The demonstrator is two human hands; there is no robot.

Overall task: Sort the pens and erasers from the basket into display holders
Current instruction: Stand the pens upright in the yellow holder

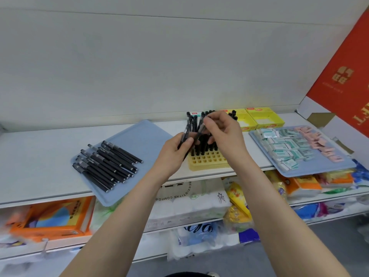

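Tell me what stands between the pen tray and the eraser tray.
Head view: the yellow holder stands there, black pens upright in its back rows. Above it the left hand grips a bunch of pens and the right hand pinches one pen.

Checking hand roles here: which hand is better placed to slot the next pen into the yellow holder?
Right, probably. The right hand pinches a single pen over the yellow holder; the left hand grips a spare bundle beside it.

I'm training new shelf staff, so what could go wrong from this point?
The left hand grips several pens at once; one may slip. The right hand, pinching one pen, could knock the standing pens in the yellow holder. The blue pen tray overhangs the shelf edge; a forearm might tip it.
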